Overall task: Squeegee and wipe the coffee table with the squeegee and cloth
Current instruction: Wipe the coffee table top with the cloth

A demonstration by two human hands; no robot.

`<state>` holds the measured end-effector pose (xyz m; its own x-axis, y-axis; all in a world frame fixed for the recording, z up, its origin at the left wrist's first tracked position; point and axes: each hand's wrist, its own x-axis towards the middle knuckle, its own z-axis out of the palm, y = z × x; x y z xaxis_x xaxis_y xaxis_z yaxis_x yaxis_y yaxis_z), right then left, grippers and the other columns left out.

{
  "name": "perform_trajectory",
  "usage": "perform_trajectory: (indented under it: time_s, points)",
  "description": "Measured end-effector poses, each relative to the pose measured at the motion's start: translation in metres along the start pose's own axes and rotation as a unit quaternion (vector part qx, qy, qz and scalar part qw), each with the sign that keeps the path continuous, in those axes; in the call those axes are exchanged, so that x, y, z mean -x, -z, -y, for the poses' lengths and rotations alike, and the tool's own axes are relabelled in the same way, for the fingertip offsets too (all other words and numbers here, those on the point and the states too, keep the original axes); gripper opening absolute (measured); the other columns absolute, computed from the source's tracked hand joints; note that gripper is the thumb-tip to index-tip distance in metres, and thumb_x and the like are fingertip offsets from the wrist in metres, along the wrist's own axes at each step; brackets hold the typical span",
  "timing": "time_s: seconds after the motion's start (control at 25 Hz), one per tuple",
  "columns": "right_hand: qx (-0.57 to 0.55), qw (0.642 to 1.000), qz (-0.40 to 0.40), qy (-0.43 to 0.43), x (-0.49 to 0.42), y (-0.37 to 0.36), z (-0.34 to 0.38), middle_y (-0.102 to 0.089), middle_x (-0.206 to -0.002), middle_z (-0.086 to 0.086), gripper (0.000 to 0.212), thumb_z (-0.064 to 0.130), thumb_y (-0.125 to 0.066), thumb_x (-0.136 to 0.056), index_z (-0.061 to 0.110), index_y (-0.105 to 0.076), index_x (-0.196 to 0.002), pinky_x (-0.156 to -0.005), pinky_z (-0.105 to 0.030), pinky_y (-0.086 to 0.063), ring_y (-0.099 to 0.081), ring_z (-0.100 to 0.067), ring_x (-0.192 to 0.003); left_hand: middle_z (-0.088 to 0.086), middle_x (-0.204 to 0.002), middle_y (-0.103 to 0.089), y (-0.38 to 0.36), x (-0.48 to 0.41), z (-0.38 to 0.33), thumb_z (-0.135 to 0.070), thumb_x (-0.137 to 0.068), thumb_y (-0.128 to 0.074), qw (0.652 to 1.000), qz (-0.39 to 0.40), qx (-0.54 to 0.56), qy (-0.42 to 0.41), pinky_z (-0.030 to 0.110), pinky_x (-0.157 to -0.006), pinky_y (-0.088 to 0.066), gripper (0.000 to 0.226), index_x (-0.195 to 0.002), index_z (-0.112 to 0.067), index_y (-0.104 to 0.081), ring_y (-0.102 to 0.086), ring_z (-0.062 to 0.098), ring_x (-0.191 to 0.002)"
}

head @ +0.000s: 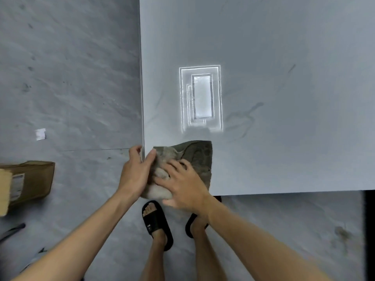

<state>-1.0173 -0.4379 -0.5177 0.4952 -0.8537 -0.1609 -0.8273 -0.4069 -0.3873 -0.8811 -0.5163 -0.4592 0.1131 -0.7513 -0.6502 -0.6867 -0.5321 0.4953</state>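
Note:
A crumpled grey-green cloth (194, 157) lies on the near left corner of the pale grey coffee table (284, 78). My left hand (136, 169) grips the cloth's left side at the table's corner edge. My right hand (182, 185) rests flat on top of the cloth with fingers spread. Part of the cloth hangs over the table's front edge. No squeegee is in view.
A bright rectangular light reflection (200, 98) shows on the tabletop beyond the cloth. A cardboard box (28, 183) sits on the grey floor at the left. A scrap of paper (40, 134) lies on the floor. My feet in black slides (156, 224) stand under the table's front edge.

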Motion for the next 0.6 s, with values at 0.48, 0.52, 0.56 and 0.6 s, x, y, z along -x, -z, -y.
perform_trajectory:
  time_s: [0.48,0.52,0.56,0.6]
  points:
    - [-0.018,0.750,-0.226,-0.621,0.229,0.062,-0.210,-0.047,-0.135,-0.013,0.059,0.039,-0.048,-0.074,0.018,-0.052,-0.129,-0.101,-0.051,-0.033,-0.041,-0.039,-0.122,0.019,-0.147,-0.030,-0.054,0.011,-0.033,-0.053,-0.087,-0.053,0.988,0.001,-0.151,0.009,0.044,-0.097,-0.038,0.069,-0.139,-0.014,-0.029,-0.038,0.037,-0.131]
    - [-0.037,0.668,-0.258,-0.697,0.218,0.062,-0.209,-0.046,-0.138,-0.012,0.059,0.040,-0.048,-0.075,0.019,-0.053,-0.130,-0.104,-0.051,-0.030,-0.039,-0.038,-0.126,0.016,-0.148,-0.032,-0.053,0.010,-0.035,-0.052,-0.087,-0.054,0.991,-0.002,-0.134,0.015,0.042,-0.096,-0.037,0.070,-0.140,-0.015,-0.029,-0.041,0.036,-0.129]
    - [-0.055,0.595,-0.277,-0.753,0.200,0.063,-0.204,-0.044,-0.141,-0.011,0.059,0.041,-0.049,-0.077,0.023,-0.052,-0.133,-0.105,-0.050,-0.027,-0.036,-0.037,-0.130,0.015,-0.147,-0.034,-0.052,0.009,-0.036,-0.052,-0.086,-0.055,0.992,-0.006,-0.122,0.021,0.040,-0.093,-0.036,0.069,-0.140,-0.016,-0.029,-0.043,0.036,-0.127]
    - [-0.079,0.543,-0.281,-0.788,0.177,0.066,-0.194,-0.042,-0.143,-0.011,0.058,0.042,-0.051,-0.079,0.027,-0.051,-0.135,-0.105,-0.049,-0.025,-0.034,-0.036,-0.132,0.014,-0.146,-0.034,-0.052,0.009,-0.038,-0.051,-0.086,-0.055,0.993,-0.008,-0.117,0.026,0.039,-0.091,-0.035,0.069,-0.140,-0.016,-0.030,-0.044,0.036,-0.126]
